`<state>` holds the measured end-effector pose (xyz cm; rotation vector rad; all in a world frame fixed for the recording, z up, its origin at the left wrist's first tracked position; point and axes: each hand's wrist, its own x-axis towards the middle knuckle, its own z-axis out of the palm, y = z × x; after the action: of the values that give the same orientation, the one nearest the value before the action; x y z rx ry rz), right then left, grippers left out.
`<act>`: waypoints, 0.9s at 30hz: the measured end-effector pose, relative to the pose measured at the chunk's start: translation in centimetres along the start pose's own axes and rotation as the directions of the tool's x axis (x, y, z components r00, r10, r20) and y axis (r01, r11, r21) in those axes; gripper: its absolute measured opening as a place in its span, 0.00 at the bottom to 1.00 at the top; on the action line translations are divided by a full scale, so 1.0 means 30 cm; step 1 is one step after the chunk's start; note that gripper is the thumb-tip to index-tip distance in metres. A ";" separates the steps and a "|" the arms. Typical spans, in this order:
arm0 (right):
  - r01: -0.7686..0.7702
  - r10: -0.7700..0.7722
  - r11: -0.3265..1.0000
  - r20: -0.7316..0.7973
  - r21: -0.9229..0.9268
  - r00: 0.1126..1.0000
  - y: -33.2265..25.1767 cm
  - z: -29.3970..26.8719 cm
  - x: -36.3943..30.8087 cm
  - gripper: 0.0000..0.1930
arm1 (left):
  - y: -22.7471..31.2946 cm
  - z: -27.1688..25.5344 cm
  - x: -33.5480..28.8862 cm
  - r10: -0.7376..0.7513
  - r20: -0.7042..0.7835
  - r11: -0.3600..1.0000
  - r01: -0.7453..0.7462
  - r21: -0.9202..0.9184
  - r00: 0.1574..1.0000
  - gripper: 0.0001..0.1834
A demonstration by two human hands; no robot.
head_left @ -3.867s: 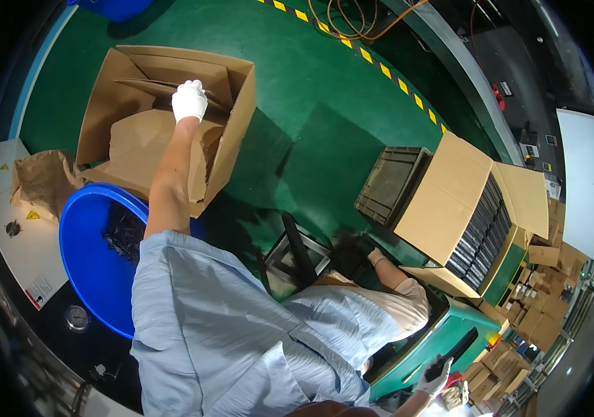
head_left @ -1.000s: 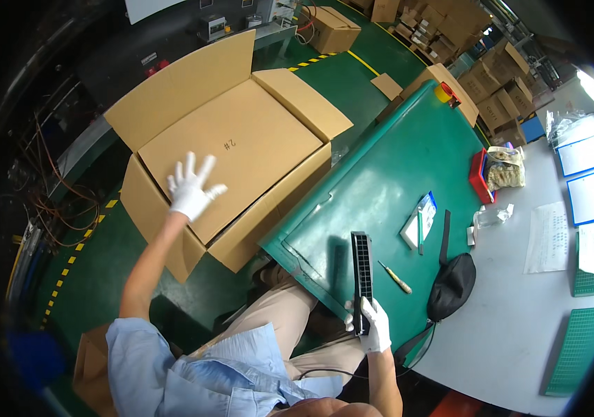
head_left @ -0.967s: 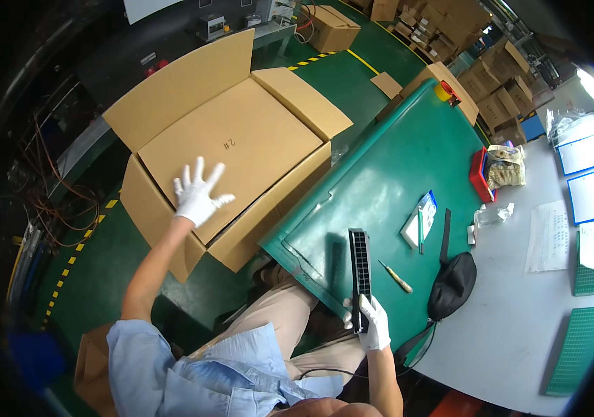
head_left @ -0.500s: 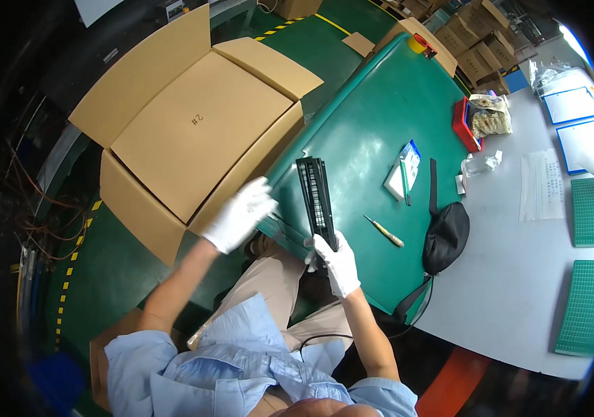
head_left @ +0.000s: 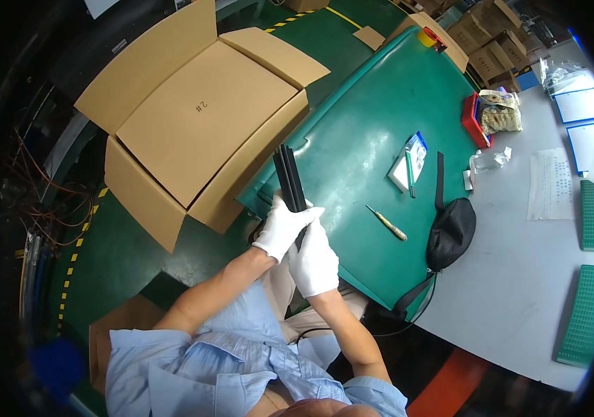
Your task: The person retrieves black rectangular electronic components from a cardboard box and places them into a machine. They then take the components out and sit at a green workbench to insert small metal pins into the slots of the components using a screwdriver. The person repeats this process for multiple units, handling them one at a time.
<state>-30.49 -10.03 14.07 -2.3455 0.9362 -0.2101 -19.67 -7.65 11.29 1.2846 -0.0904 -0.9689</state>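
Gripping the black bar [head_left: 288,172] by its near end, left hand [head_left: 283,229] and right hand [head_left: 315,263] point its length forward, the left nearer the carton [head_left: 145,193].

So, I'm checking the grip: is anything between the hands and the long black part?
Only the white gloves. The left hand and the right hand close around the lower end of the long black part; nothing else visible comes between, though the palms are hidden. The yellow-handled tool lies apart, on the green tabletop.
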 end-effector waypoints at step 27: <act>0.724 -0.564 0.671 0.523 -0.162 0.640 -0.045 0.192 1.368 0.18 | 0.237 -0.521 0.696 0.456 0.140 0.242 -0.273 0.931 0.879 0.32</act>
<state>2.65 -34.03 7.28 -2.8182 -0.1700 0.2290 5.90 -9.55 2.71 2.2898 -0.9391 -0.2881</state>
